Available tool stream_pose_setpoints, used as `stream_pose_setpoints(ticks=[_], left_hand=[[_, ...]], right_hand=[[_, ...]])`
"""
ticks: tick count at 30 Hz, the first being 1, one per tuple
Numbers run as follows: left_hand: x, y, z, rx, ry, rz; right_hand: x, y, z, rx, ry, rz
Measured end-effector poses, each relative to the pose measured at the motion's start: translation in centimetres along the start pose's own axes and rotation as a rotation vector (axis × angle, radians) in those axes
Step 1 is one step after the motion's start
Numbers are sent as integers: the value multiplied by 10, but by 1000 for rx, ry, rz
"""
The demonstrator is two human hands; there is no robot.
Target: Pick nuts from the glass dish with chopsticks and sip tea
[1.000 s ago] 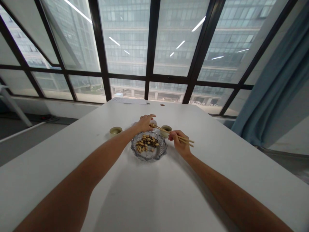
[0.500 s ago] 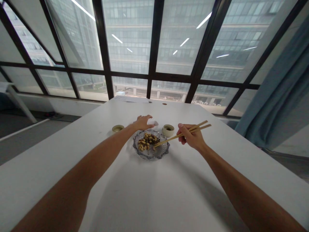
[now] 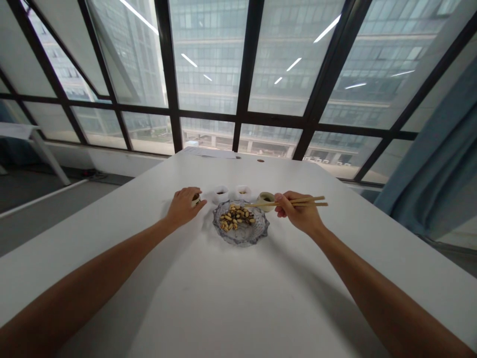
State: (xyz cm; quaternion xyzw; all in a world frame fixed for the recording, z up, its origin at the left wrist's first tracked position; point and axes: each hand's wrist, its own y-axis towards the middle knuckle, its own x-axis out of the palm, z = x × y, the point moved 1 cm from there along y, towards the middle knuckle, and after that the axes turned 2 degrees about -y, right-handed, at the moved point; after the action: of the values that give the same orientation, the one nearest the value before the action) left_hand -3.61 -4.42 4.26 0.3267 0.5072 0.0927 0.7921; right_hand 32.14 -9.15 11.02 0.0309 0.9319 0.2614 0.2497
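A clear glass dish (image 3: 242,238) with a wavy rim holds a heap of nuts and dark bits (image 3: 235,218). My right hand (image 3: 296,211) grips a pair of wooden chopsticks (image 3: 313,201), whose tips reach over the back of the dish. Behind those tips stands a pale green cup (image 3: 266,201). My left hand (image 3: 185,205) is wrapped round a small cup (image 3: 196,200), mostly hidden by the fingers, left of the dish. Two small white cups, one with dark contents (image 3: 220,195) and one with light contents (image 3: 243,192), stand behind the dish.
The white table (image 3: 208,298) stretches toward tall windows with dark frames. Papers (image 3: 212,152) and two small round objects lie at its far end. A blue curtain (image 3: 428,164) hangs at the right. Another white table (image 3: 18,130) stands at the far left.
My left hand has moved left from behind the dish to the small cup and closed round it. The chopstick tips have lifted from inside the dish to its back rim. The view has shifted slightly.
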Motion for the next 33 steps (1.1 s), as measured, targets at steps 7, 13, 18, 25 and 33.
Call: stream_pose_setpoints(ticks=[7,13,18,25,33], left_hand=[[7,-5,-6,-140,-109,133],[12,-7,-13,-248,-205,177],[20,-8,-20,-399,-311,142],[22,-8,-24,-448,-329,78],[21,-8,-22,-443,-310,63]], right_hand=[[10,-6,7,-120,-51,-90],[9,-6,8,-28,43,-12],[5,0,9,47,214,134],[8,-1,10,106,219,91],[11,-1,10,102,204,87]])
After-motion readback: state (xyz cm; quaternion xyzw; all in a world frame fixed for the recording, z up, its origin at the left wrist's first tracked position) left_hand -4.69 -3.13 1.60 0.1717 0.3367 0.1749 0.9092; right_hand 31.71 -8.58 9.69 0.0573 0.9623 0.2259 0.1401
